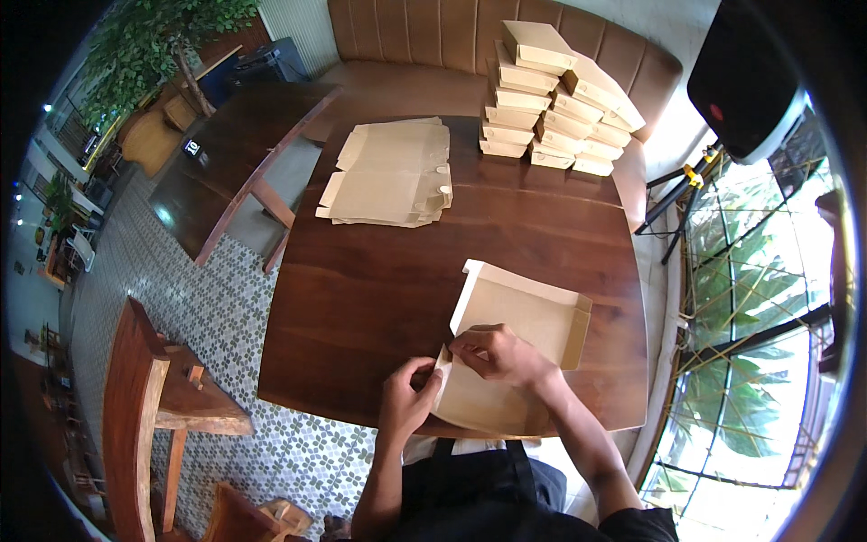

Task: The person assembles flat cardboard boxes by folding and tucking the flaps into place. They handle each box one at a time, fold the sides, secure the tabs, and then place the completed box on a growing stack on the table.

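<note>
left hand point(409, 396) pinches the carton point(519, 312) at its left wall point(462, 296); right hand point(501, 356): grip, i cannot tell. crease evenly.

Plain light-tan open box point(537, 312), flat cardboard sheets point(388, 172) and stacked boxes point(537, 47); dark reddish-brown table point(343, 325) with streaky wood grain; brown bench point(424, 41) lined with seams; pale floor point(316, 452) patterned with grey-green flowers

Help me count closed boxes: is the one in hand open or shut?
Open: the cardboard box shows its inside base, no lid over it.
</note>
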The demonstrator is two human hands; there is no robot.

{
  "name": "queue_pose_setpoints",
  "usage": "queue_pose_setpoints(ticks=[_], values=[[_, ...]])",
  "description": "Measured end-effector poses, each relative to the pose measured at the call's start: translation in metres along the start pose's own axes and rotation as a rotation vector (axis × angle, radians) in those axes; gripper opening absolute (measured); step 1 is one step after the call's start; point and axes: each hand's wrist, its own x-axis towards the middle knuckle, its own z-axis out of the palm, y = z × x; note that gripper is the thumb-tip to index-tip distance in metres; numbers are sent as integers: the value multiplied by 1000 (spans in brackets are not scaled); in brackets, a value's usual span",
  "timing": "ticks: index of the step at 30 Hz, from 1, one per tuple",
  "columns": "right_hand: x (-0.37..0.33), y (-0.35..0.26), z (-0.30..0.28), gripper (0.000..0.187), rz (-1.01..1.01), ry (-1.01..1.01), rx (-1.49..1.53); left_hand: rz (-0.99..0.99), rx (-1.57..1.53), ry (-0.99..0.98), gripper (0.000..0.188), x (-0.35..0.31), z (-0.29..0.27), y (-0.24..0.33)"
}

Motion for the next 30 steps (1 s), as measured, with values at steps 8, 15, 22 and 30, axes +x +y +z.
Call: queue_pose_setpoints(ticks=[8, 15, 22, 30], values=[[-21, -21, 18, 17, 278, 262, 171, -14, 89, -15, 26, -2, 7, 10], [-30, -43, 28, 26, 436, 466, 272, 78, -241, 126, 22, 1, 24, -4], [-33, -23, 57, 29, 528, 579, 679, -139, -505, 49, 24, -6, 28, -6], [-36, -17, 55, 30, 486, 527, 763, -29, -448, 64, 25, -2, 30, -2]])
